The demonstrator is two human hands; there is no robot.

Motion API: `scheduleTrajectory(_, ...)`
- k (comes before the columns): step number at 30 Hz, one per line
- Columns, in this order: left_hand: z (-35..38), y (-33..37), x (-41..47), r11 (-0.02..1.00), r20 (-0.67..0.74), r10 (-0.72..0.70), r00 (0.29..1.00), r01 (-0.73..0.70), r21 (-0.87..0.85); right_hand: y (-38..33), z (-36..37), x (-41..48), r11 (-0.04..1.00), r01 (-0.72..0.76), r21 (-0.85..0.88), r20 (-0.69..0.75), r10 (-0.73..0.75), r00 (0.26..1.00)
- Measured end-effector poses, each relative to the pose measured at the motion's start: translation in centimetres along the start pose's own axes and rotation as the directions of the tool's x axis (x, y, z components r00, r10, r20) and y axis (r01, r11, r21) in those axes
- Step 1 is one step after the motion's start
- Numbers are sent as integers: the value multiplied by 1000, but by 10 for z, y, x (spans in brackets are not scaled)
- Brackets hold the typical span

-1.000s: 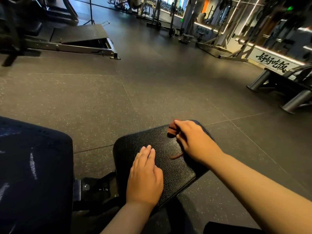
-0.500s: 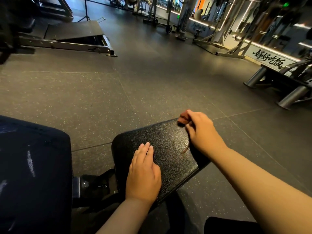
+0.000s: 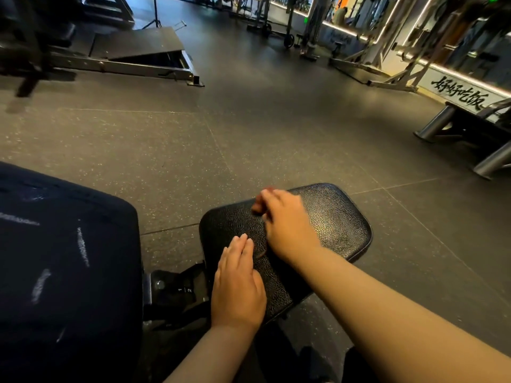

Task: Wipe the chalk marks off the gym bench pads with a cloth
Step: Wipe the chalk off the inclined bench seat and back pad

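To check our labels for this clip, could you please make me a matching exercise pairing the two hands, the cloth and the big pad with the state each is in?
Things:
1. left hand
2. right hand
3. cloth
4. big pad

States:
A. streaked with white chalk
B. lying flat on the small pad
C. reddish brown, mostly hidden under fingers
D. gripping the cloth

Pairs: 1-B, 2-D, 3-C, 4-A
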State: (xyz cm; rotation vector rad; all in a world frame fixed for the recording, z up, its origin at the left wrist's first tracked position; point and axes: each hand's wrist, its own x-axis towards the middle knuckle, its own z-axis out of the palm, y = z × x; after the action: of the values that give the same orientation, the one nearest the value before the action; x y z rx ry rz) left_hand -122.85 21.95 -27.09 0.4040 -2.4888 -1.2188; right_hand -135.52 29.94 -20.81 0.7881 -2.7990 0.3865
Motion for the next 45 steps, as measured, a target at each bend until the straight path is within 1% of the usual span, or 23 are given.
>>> scheduleTrajectory(2,1,-1,0,1000,17,-22,1000,22,21,-10,1,-8,983,172,68,142,-180,973)
scheduleTrajectory(4,1,-1,0,999,14,-20,1000,20,26,4,-11,2,979,205,1,163,-203,966)
scheduleTrajectory(5,0,-2,0,1000,11,-21,1000,21,17,15,-15,8,986,154,-61,118,-146,982)
scheduleTrajectory(7,1,-2,-1,999,11,-32,999,32,12,31,-23,12,986,-89,-138,-44,84,996)
scheduleTrajectory(8,2,-3,-1,999,0,-34,999,34,13,30,-22,9,975,-187,-122,-108,174,979)
scheduleTrajectory(9,1,-2,-1,999,-24,-29,999,30,14,23,-19,4,976,-196,-89,-136,183,974)
scheduleTrajectory(11,2,-1,-2,999,-54,-36,998,36,12,0,-8,-9,1000,-18,1,-38,18,999)
scheduleTrajectory(13,3,-2,-2,998,-43,-53,998,54,22,-12,-4,-23,984,167,65,123,-174,977)
scheduleTrajectory(15,2,-3,-2,998,-43,-41,998,43,41,4,-16,-16,974,224,-18,145,-219,965)
scheduleTrajectory(18,1,-4,-3,998,-6,-38,999,38,44,51,-36,2,997,-31,-67,-6,30,1000)
scheduleTrajectory(20,2,-4,-3,999,4,-42,999,42,33,72,-51,4,963,-269,-14,-134,265,955)
scheduleTrajectory(22,1,-3,-4,999,-10,-44,999,44,26,67,-54,-3,914,-402,43,-189,403,896)
scheduleTrajectory(24,2,-1,-3,998,-24,-61,998,61,19,45,-44,-13,956,-291,35,-182,292,939)
scheduleTrajectory(26,3,1,-4,997,-29,-77,997,77,17,23,-27,-24,998,-56,14,-70,57,996)
scheduleTrajectory(29,-2,3,-6,993,-15,-115,993,115,7,22,-13,-21,982,175,-71,60,-171,983)
scheduleTrajectory(31,-4,-2,-11,992,-5,-125,992,125,8,25,-13,-12,993,76,-94,0,-76,997)
scheduleTrajectory(33,-3,-10,-20,995,-2,-102,995,102,-3,13,-10,-12,998,-68,-10,-67,67,996)
scheduleTrajectory(34,-3,-14,-24,996,2,-93,996,93,-13,3,-4,-16,998,-62,7,-71,62,996)
scheduleTrajectory(37,0,-23,-36,998,-30,-34,999,32,-50,-22,12,-33,974,222,40,61,-224,973)
scheduleTrajectory(39,2,-28,-41,999,-35,-7,999,6,-35,-16,6,-25,947,320,33,160,-321,933)
scheduleTrajectory(41,2,-30,-45,1000,-43,27,999,-27,-8,-1,3,-9,972,233,-39,116,-227,967)
scheduleTrajectory(43,4,-31,-50,999,-52,32,998,-32,4,2,4,-6,999,27,-45,-27,-28,999)
scheduleTrajectory(45,4,-31,-54,1000,-47,20,999,-20,15,-14,14,-15,1000,14,-11,-38,-14,999)
